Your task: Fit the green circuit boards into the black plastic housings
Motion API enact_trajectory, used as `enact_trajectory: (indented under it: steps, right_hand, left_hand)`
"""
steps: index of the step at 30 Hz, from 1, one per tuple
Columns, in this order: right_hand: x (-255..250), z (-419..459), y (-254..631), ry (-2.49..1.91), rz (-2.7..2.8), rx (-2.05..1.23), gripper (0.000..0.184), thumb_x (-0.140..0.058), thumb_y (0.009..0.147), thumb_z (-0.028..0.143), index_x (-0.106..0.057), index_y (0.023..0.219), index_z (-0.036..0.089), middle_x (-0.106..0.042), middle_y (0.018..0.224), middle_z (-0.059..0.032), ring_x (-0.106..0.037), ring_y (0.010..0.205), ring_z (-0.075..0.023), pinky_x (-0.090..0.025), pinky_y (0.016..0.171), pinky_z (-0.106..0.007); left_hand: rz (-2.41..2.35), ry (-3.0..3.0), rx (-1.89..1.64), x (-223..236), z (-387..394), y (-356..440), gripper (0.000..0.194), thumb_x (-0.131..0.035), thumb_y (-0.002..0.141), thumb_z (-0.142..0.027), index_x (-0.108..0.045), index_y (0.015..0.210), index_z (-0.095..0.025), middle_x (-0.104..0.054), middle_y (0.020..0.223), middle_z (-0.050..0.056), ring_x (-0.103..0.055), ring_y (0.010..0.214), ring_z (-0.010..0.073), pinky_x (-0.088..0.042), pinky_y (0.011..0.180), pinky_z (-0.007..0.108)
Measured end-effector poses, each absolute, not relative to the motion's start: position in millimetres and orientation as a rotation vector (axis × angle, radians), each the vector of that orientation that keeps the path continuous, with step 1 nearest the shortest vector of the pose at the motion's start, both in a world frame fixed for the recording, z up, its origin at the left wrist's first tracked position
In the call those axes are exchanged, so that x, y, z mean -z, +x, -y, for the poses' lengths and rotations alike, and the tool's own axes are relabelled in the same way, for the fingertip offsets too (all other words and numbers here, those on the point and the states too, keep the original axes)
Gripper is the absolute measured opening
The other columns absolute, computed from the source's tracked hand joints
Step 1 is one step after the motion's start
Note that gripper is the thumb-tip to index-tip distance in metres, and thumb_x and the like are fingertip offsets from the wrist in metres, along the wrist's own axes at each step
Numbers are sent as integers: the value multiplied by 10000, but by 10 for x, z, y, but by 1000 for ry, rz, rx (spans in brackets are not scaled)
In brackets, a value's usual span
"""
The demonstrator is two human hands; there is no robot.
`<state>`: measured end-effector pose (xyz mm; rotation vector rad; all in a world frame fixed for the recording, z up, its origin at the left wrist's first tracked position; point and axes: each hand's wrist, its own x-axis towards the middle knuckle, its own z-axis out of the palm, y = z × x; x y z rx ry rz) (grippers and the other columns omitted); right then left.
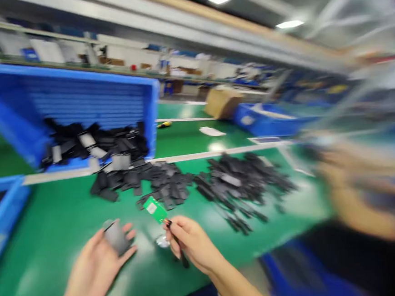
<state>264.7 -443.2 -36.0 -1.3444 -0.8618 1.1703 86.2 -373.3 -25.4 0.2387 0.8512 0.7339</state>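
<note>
My left hand [94, 270] is turned palm up, thumb and fingers round a thin grey plastic casing piece [116, 238]. Between the thumb and fingertips of my right hand [193, 240] is a small green circuit board [157, 209] with a pale square on it, pinched at its near end, where a short black cable [185, 260] hangs down. The board is held just above the bench, apart from the casing piece. Beyond it lies a heap of loose dark casing pieces [168, 182]. A shiny, blurred small item [162, 241] sits on the bench beside my right hand.
A tipped blue bin [90, 90] spills dark casing pieces at the back left. Several black cabled parts [244, 181] are piled on the green bench [62, 211]. Another blue bin [7, 213] stands at the left edge. At right, a person's blurred arm [358, 194] reaches in.
</note>
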Motion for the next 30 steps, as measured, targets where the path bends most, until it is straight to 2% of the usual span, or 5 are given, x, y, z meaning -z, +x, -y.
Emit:
enact_trajectory:
  steps: [5,11,17,25,30]
  right_hand:
    - [584,4415,2378,-1412,967,-1312,292,-509,802,441,-580,786,158,-567,620,-11,-422,404,-72,-358,367,-192]
    - [621,4391,2352,-1539,1586,-430,114,-592,765,271,-642,840,202,-626,721,-42,-547,526,-137,-460,482,-234]
    - [759,4410,2238,-1540,1731,-136,114,-561,798,222,-611,887,170,-633,739,-56,-577,569,-150,-476,544,-257]
    - [777,4440,2154,-1597,1610,-241,109,-575,784,270,-624,829,184,-664,743,-54,-616,588,-165,-483,539,-250]
    - [744,4381,2123,-1699,1268,-835,224,-578,744,399,-623,797,186,-673,691,-42,-635,632,-181,-501,578,-244]
  left_hand:
    - [-513,196,-744,429,3645,968,343,-384,855,-380,-462,1096,-150,-574,1066,125,-567,922,213,-424,817,385]
    - [-488,193,-789,486,3732,986,364,-388,850,-399,-393,1151,-195,-561,1089,109,-563,954,206,-394,845,365]
    - [-523,277,-848,523,3772,982,418,-473,800,-350,-325,1165,-211,-537,1129,119,-508,1074,240,-350,902,389]
    - [-673,475,-899,538,3811,1046,342,-497,824,-271,-342,1116,-186,-572,1070,122,-543,1032,231,-388,882,416]
    - [-788,520,-957,622,3793,1100,298,-495,826,-302,-427,1053,-122,-632,948,126,-616,892,219,-426,859,416]
